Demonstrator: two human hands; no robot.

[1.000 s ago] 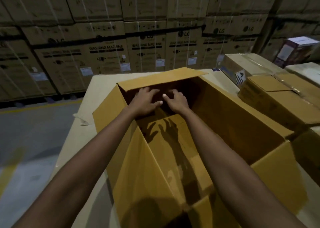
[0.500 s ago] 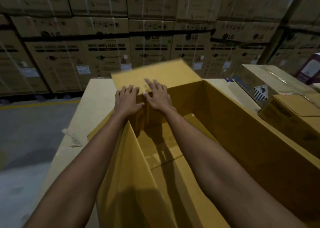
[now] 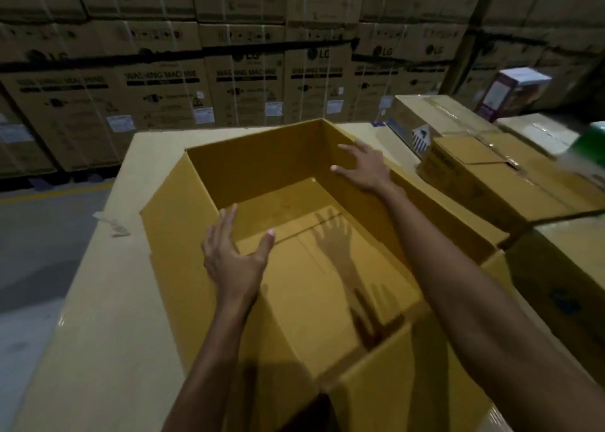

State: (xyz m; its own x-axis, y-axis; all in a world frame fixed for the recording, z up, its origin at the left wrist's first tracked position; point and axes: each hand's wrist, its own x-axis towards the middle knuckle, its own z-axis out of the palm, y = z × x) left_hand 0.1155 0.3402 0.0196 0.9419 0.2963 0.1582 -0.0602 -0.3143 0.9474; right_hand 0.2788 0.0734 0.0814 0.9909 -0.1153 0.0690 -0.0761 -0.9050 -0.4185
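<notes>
fingers of the left hand are straight, thumb spread wide, holding nothing, right at the inner left wall of the open cardboard box. the right hand is splayed and empty over the box's right wall, near the far corner. the box sits on a pale flat surface, with closed cartons just right of it.

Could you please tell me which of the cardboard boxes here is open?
The large yellow-brown box that the left hand and right hand reach over: its empty floor shows. The boxes to its right are closed on top.
</notes>
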